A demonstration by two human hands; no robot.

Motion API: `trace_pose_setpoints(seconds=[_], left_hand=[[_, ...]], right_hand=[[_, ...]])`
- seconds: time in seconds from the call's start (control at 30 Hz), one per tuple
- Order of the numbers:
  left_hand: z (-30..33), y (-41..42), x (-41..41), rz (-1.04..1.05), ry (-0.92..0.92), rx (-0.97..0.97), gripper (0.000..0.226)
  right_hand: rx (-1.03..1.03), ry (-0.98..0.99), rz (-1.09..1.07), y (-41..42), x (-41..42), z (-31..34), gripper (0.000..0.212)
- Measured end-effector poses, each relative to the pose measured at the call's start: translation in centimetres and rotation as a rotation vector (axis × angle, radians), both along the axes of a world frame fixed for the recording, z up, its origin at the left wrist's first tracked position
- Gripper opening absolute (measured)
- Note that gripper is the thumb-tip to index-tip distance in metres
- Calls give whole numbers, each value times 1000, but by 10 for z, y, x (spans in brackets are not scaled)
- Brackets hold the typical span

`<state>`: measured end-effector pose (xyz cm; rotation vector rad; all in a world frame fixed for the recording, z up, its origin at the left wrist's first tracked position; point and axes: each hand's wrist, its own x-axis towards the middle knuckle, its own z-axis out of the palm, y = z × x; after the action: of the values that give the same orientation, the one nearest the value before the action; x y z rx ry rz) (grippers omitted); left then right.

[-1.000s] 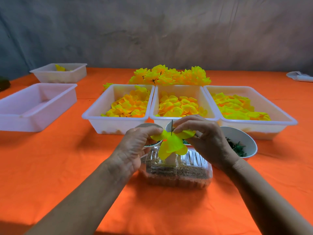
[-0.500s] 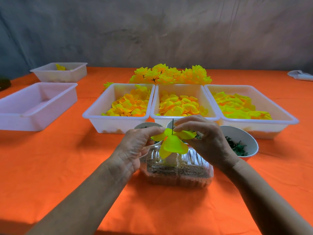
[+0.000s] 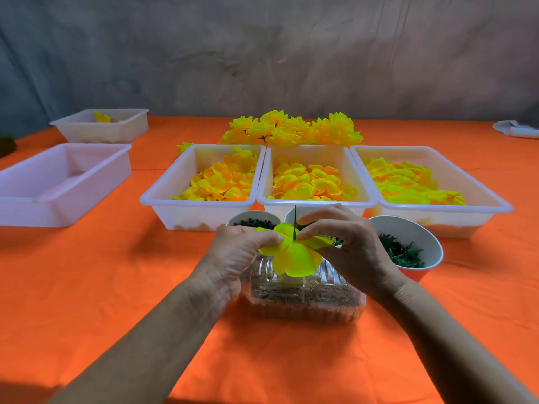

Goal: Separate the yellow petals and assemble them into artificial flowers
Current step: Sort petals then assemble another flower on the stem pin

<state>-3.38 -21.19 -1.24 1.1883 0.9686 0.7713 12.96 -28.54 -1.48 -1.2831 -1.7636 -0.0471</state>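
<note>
Yellow petal layer (image 3: 294, 255) sits at centre frame, slightly below the middle, threaded on a thin dark stem (image 3: 295, 221) that stands upright through its middle. Both hands hold it above a clear plastic box (image 3: 303, 298) with brownish filling, which rests on the orange counter (image 3: 116, 287).

Left hand (image 3: 233, 255): comes in from lower left, fingers curled, thumb and fingertips pinching the left edge of the petal layer. Grip closed on the petals.

Right hand (image 3: 350, 246): comes in from lower right, fingers arched over the top, thumb and forefinger pinching at the base of the stem where it meets the petals. Grip closed there; whether it holds the stem alone or the petal too I cannot tell.

Behind the hands, three small cups in a row: left cup (image 3: 253, 221) with dark bits, middle cup (image 3: 291, 214) mostly hidden by the hands, right cup (image 3: 408, 243) holding green pieces.

Further back, three white trays side by side, touching: left tray (image 3: 201, 208) and middle tray (image 3: 315, 203) with yellow-orange loose petals, right tray (image 3: 437, 209) with more lemon-yellow ones. Behind them, upper centre, a heap of finished yellow flowers (image 3: 291, 129).

Left of frame: a large white tray (image 3: 58, 182), and beyond it a smaller tray (image 3: 102, 129) with one yellow scrap inside. A pale folded thing (image 3: 516, 129) lies at the far right edge. Grey wall behind.
</note>
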Motion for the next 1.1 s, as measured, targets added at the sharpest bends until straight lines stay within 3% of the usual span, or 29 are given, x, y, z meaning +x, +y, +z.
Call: trace_pose_setpoints(seconds=[0.23, 0.33, 0.47, 0.53, 0.67, 0.83, 1.1], left_hand=[[-4, -4, 3, 8, 89, 63, 16], [-3, -6, 3, 7, 86, 100, 6], [0, -10, 0, 33, 144, 389, 20], [3, -12, -2, -2, 130, 549, 30], [4, -11, 0, -46, 180, 714, 24], [0, -5, 4, 12, 223, 773, 5], [-8, 0, 5, -18, 206, 895, 11]], right_hand=[[-66, -49, -2, 0, 3, -2, 9], [-189, -29, 12, -4, 2, 6, 19], [-358, 73, 16, -12, 1, 18, 34], [-377, 88, 8, -12, -1, 19, 27], [-310, 96, -60, -5, -5, 14, 9], [-329, 188, -43, -3, -6, 10, 6], [-351, 340, -91, -5, -8, -3, 7]])
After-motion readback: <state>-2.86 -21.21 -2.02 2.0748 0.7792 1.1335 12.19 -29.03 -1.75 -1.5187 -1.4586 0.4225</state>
